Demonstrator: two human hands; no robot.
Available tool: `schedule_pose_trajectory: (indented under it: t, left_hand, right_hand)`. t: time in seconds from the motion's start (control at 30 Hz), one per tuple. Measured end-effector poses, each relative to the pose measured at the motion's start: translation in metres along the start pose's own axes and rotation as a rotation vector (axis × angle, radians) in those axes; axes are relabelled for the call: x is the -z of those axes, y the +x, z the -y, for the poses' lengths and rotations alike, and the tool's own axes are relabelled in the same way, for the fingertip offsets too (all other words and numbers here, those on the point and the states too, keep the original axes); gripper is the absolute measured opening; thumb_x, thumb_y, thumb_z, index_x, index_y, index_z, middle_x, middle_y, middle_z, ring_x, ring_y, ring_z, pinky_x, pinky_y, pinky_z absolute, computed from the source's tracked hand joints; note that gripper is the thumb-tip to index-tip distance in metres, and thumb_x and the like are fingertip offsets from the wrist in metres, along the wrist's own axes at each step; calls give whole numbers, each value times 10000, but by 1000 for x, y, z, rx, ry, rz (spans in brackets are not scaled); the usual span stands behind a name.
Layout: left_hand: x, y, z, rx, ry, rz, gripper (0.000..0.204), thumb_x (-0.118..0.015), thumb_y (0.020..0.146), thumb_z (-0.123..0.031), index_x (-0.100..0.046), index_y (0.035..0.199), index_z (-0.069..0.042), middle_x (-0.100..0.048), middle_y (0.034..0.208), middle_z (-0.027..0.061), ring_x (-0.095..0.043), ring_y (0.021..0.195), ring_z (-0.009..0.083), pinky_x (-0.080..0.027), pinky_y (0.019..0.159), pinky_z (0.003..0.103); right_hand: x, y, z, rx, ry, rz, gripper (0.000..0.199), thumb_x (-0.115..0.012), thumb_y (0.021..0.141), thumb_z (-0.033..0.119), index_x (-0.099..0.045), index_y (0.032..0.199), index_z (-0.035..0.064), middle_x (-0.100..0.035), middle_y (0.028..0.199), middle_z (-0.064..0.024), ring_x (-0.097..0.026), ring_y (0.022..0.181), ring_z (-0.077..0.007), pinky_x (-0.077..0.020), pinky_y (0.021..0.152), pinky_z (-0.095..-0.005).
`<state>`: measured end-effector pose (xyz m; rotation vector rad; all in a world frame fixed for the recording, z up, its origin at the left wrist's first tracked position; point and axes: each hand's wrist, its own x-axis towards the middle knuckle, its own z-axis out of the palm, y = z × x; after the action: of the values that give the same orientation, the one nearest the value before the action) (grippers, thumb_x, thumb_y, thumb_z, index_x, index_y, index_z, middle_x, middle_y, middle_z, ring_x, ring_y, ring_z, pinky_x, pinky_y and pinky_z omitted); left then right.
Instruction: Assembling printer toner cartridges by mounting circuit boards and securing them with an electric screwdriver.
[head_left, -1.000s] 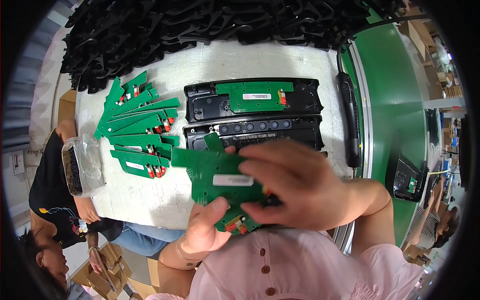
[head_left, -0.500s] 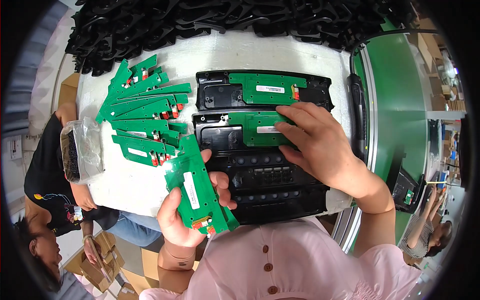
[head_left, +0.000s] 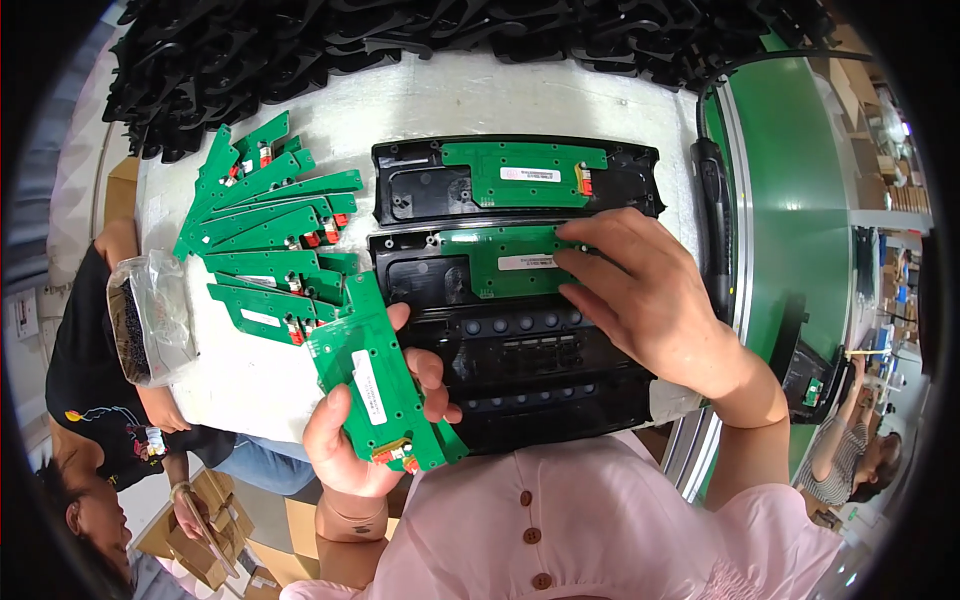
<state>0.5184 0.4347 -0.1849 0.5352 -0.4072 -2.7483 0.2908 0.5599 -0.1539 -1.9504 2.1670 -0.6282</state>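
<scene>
My left hand (head_left: pixel 345 455) is closed around a green circuit board (head_left: pixel 350 345) with a white label and red-and-white connectors; the edge of another board shows beneath it. My right hand (head_left: pixel 655 305) grips the right end of a second circuit board (head_left: pixel 500 282), thumb below and fingers above. That board lies in a black plastic housing (head_left: pixel 415 282), and the fingers hide its right end. Farther off, another black housing (head_left: pixel 425 192) carries a circuit board (head_left: pixel 490 187) of the same shape. Two more black housings (head_left: pixel 490 350) lie nearer to me, with rows of round studs.
Several loose circuit boards (head_left: pixel 270 215) fan out at the left of the white work surface (head_left: pixel 340 120). Black plastic parts (head_left: pixel 400 45) pile along the far edge. A black corded tool (head_left: pixel 712 215) lies at right, beside a green surface (head_left: pixel 790 180). A person sits at left by a plastic-lined box (head_left: pixel 155 320).
The whole view has shifted slightly, so the table's things appear farther left. My right hand stays at the same board's end, and my left still holds its boards.
</scene>
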Motion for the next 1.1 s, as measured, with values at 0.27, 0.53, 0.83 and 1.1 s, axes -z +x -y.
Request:
schedule_pose_trajectory:
  t: [0.27,0.53,0.83,1.1]
  left_hand:
    - [-6,7,1,-3,-22,-30,739,-487,808,-404,-193,1368,-22,-492,996,188,-546,765,256,-479,732,430]
    - [-6,7,0,-11,-25,-40,742,-493,803,-405,-202,1365,-17,-495,987,179,-548,761,250,-483,740,427]
    - [-8,8,2,1,10,-10,739,-486,805,-399,-199,1365,-13,-493,985,180,-553,759,254,-486,741,426]
    - [-6,8,-2,-33,-33,-8,702,-446,833,-381,-183,1374,-19,-473,1011,179,-532,790,247,-458,762,445]
  right_hand:
    - [-17,5,5,128,-30,-25,274,-581,680,66,-600,941,-13,-566,1050,-117,-534,974,-261,-441,821,-338]
    - [-31,6,19,100,-284,118,340,-555,704,133,-588,1016,1,-535,1136,-140,-495,1052,-270,-408,895,-364]
    - [-26,6,10,79,-128,92,325,-555,697,113,-592,1005,15,-547,1118,-124,-521,1021,-255,-424,879,-343]
    - [-6,0,-10,29,74,-11,323,-590,633,47,-573,953,8,-570,976,-93,-536,890,-249,-447,772,-346]
